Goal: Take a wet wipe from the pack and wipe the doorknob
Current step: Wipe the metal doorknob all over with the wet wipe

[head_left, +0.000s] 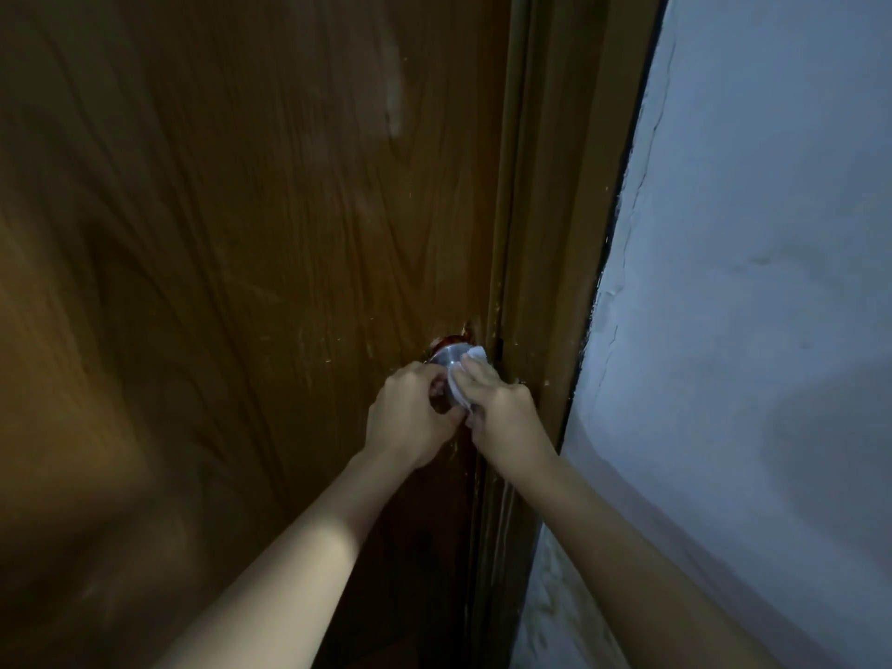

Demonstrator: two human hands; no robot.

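both hands meet at the doorknob [446, 355] in the head view, the only view given. the left hand [408, 417] curls its fingers round the knob's left side, probably to steady it. the right hand [502, 412] presses the wet wipe [475, 353] against the knob's right face, fingers curled over the white sheet. the knob sits between the two hands, on the wooden door [241, 234] close to the door frame [545, 234]. wiping looks under way; the pack is out of sight.
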